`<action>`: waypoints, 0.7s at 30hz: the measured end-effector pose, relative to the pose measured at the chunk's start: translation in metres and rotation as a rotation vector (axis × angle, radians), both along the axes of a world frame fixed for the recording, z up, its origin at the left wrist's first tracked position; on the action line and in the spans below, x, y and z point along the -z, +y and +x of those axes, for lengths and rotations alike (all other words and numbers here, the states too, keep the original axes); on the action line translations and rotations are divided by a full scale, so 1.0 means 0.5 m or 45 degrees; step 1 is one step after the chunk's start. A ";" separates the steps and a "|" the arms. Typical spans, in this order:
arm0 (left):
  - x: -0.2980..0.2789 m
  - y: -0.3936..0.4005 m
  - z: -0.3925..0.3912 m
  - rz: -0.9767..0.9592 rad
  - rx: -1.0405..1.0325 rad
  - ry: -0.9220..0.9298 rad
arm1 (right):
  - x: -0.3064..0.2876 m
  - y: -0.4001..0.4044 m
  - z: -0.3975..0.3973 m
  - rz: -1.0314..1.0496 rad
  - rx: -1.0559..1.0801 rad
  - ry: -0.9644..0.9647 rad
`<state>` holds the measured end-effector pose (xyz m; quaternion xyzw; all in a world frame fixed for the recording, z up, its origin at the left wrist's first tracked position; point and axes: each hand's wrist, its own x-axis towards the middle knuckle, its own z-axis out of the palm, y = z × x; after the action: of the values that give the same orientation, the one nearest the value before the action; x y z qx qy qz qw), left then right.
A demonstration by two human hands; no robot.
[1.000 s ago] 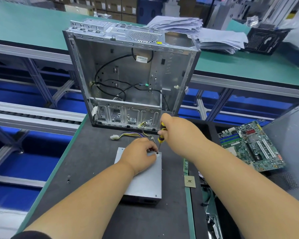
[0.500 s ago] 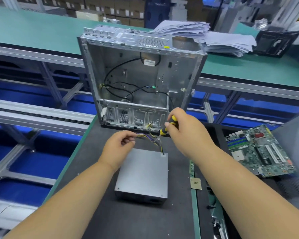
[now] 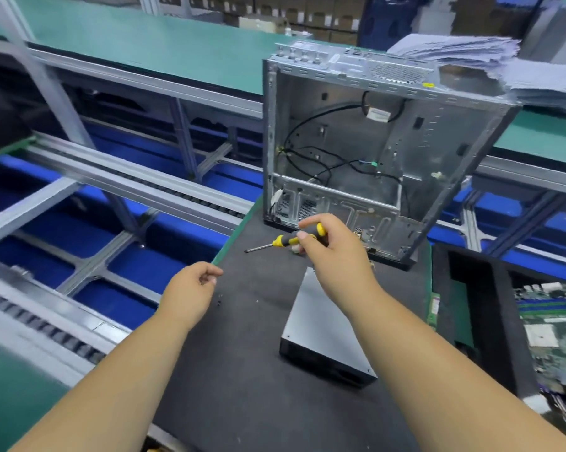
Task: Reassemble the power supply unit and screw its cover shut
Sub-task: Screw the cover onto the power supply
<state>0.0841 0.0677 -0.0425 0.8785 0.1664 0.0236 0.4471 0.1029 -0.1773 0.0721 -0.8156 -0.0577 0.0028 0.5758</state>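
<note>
The open computer case stood upright in the upper right of the frame, its bare interior strung with black cables. Below it, at centre right, the power supply unit lay flat on the dark mat, its grey cover on top, and a motherboard sat at the right edge.

The right hand hung over the mat between the case and the unit, fingers curled round the yellow-and-black handle of a screwdriver whose shaft pointed left, clear of any screw hole. The left hand hovered at centre left, thumb and forefinger drawn close together; whether they pinched anything could not be told (nothing showed between them). Just to its right, a few small dark screws lay loose on the mat.

The step in hand looked to be fetching the next cover screw. That move would call for the left fingers to come down on one of those specks, pinch it cleanly, carry it to an unfilled hole in the cover and seat it upright, then for the driver tip to swing round and meet its head squarely.
</note>
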 end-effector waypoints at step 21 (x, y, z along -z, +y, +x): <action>0.046 -0.025 0.044 0.507 -0.018 0.383 | 0.013 -0.015 -0.002 -0.018 0.063 0.088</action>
<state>0.1061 0.0552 -0.0656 0.9418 0.2293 -0.0718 0.2352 0.1018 -0.1846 0.0655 -0.8203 -0.0176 0.0173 0.5714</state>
